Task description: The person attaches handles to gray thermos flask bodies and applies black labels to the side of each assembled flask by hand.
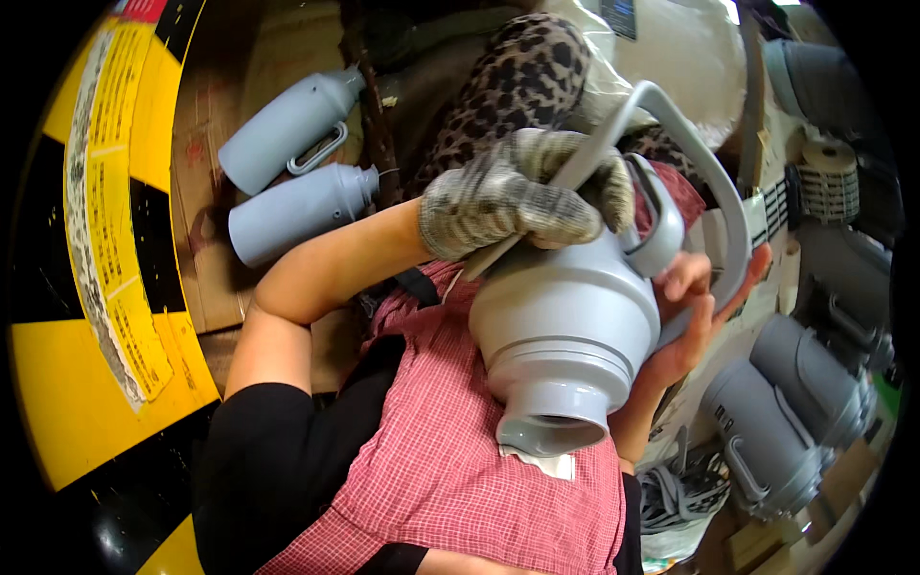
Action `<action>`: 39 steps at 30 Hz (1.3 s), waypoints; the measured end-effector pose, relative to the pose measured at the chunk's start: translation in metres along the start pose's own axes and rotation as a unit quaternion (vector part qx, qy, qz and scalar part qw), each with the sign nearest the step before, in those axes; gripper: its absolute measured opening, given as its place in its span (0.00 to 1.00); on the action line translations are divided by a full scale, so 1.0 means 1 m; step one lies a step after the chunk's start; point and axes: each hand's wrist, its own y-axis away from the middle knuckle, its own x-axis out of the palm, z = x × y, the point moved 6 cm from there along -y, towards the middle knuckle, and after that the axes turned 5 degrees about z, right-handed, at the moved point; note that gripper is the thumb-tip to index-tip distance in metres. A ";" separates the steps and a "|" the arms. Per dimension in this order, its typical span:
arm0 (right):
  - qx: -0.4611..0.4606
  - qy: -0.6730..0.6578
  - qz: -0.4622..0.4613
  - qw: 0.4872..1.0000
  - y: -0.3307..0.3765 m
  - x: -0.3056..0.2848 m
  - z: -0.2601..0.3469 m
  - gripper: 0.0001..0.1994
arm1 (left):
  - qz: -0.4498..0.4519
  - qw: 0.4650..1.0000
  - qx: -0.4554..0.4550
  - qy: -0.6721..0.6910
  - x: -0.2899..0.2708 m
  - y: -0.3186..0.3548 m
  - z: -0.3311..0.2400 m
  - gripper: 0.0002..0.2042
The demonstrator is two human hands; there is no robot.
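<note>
A shiny grey plastic thermos flask (570, 311) lies tilted in front of my chest, its flared mouth toward me. My left hand (537, 192), in a grey striped knit glove, is closed around one arm of a long curved grey carrying handle (704, 158), which arches over the flask. My bare right hand (688, 321) holds the flask's right side; several fingers show between the body and the handle's right arm, while the flask hides part of the palm. A smaller grey side handle (656, 225) stands on the flask between my hands.
Two grey flask bodies (292, 129) lie on cardboard (216, 278) at the left, beside a yellow-and-black checkered surface (168, 340). More grey flasks (762, 431) stand along the right. A bag of loose grey handles (680, 498) sits at lower right, with a tape roll (829, 182) farther up.
</note>
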 end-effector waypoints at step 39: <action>-0.209 -0.049 -0.376 0.901 0.120 -0.186 0.069 0.12 | -0.175 0.768 0.263 -0.558 -0.062 0.006 0.074 0.22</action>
